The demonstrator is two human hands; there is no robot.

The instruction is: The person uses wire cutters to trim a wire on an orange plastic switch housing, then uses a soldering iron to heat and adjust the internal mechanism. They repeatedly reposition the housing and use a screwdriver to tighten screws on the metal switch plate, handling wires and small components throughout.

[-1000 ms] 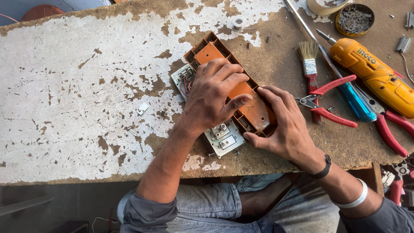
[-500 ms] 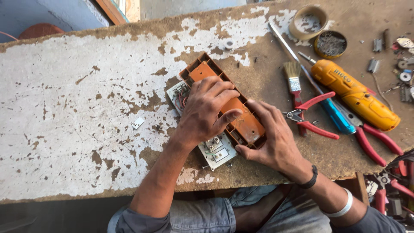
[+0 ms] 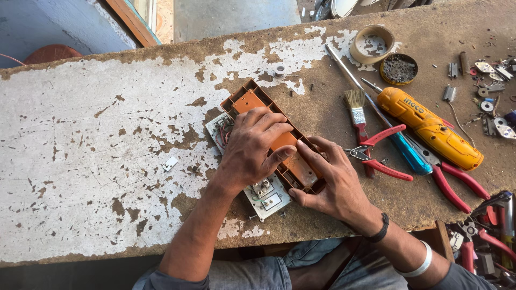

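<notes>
Nearest to us, our left hand lies flat over the orange-brown plastic housing, fingers spread and pressing down on it rather than closed around it. Our right hand grips the near end of the same housing, thumb under the corner and fingers curled along its side. The housing sits tilted on top of a white switch plate with small terminals and thin wires showing, at the near middle of the worktop.

We judge the housing to be light, stiff moulded plastic: rigid enough to hold by its long walls, but thin at the rims and likely to crack if twisted or pried hard. Its smooth sides could slip, so the two ends and the long edges look the safest places to hold. The plate beneath seems more delicate, with wires that could snag.

The worktop is a rough board with white paint flaking off. Just right of our hands lie red-handled pliers, a small paintbrush, a blue-handled screwdriver and a yellow cordless screwdriver. Farther off stand a roll of tape and a round tin of small parts, with loose metal bits scattered at the far right. Beyond the board we see bare floor and a blue wall.
</notes>
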